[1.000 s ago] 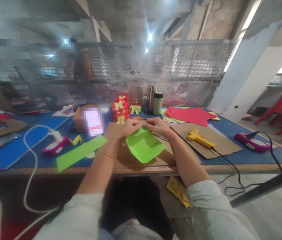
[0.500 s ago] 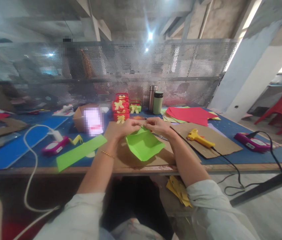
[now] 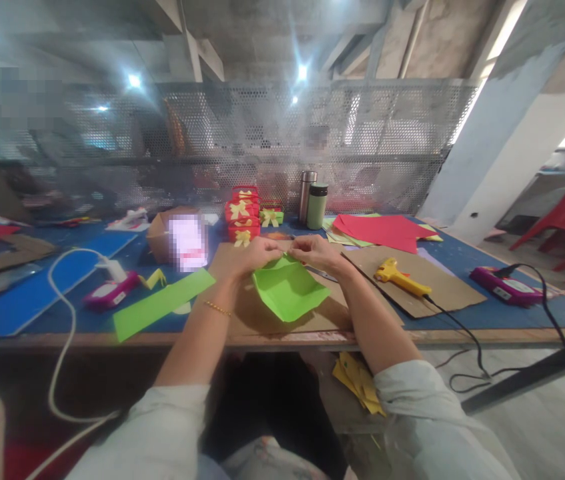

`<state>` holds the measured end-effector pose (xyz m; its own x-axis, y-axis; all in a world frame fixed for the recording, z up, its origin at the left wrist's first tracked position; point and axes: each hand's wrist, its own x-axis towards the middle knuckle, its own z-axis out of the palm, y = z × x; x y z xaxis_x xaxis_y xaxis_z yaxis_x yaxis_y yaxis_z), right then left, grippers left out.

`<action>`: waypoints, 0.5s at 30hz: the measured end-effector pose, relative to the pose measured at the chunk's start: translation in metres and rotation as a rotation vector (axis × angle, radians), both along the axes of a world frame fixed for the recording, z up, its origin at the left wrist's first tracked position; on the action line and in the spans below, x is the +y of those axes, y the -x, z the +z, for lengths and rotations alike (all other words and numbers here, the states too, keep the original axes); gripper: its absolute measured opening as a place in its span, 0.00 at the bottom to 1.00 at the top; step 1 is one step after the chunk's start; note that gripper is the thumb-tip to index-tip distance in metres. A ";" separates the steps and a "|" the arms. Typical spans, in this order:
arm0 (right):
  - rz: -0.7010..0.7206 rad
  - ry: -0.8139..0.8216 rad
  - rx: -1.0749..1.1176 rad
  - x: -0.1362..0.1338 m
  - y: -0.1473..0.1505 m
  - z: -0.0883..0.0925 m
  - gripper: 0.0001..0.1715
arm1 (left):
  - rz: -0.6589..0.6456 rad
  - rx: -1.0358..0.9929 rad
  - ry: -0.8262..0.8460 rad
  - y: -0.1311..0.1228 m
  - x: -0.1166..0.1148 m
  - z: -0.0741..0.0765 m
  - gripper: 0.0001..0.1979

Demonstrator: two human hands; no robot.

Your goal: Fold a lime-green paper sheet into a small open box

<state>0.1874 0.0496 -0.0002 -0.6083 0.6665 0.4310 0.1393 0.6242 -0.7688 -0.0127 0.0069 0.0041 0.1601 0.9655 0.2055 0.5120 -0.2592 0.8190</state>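
A folded piece of bright green paper (image 3: 289, 291) stands in the middle of the bench, its near sides raised like a shallow tray. My left hand (image 3: 261, 256) pinches its far edge from the left. Close beside it, my right hand (image 3: 318, 252) is closed on the same far edge. Both sets of fingertips partly cover the paper there. Beneath lies a brown cardboard sheet (image 3: 242, 323). Left of my left forearm is a flat green paper strip (image 3: 162, 305), with a yellow ribbon piece (image 3: 153, 279) behind it.
A yellow glue gun (image 3: 402, 277) rests on cardboard at right, its cord hanging over the edge. Purple power strips (image 3: 506, 285) lie at both sides. Red boxes with yellow bows (image 3: 243, 220), a green flask (image 3: 317, 207), red paper (image 3: 385, 230) and a lit phone (image 3: 187, 241) stand or lie farther back.
My hands and the green paper stay almost exactly in place. Behind the mesh screen, a dark blurred figure has shifted to the left.
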 end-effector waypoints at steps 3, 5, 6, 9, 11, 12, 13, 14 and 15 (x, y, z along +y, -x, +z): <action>0.000 -0.007 -0.019 0.001 0.000 0.001 0.14 | -0.006 -0.004 0.015 -0.001 -0.001 0.000 0.08; 0.002 -0.015 -0.034 0.001 0.000 0.001 0.13 | -0.001 0.000 0.028 0.000 -0.001 0.000 0.08; -0.001 -0.023 -0.037 0.000 0.000 0.001 0.13 | -0.005 0.001 0.031 0.000 -0.001 -0.001 0.08; -0.021 -0.058 -0.039 0.000 0.001 0.001 0.13 | -0.027 -0.002 0.037 0.000 0.000 -0.001 0.08; -0.033 -0.074 -0.034 0.000 0.001 0.000 0.13 | -0.035 -0.021 0.047 0.000 0.000 -0.001 0.08; -0.036 -0.080 -0.034 0.000 0.001 0.000 0.13 | -0.038 -0.036 0.054 0.000 0.000 -0.001 0.08; -0.038 -0.084 -0.035 0.000 0.001 0.000 0.12 | -0.042 -0.052 0.063 -0.001 0.000 -0.001 0.08; -0.039 -0.088 -0.041 0.000 0.002 -0.001 0.12 | -0.047 -0.067 0.071 -0.001 0.000 -0.001 0.08; -0.042 -0.093 -0.047 0.000 0.002 -0.001 0.11 | -0.051 -0.078 0.076 -0.002 0.000 -0.001 0.08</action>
<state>0.1858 0.0501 -0.0009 -0.6017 0.6503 0.4637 0.2013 0.6853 -0.6999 -0.0109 0.0066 0.0027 0.1956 0.9697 0.1462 0.4337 -0.2192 0.8740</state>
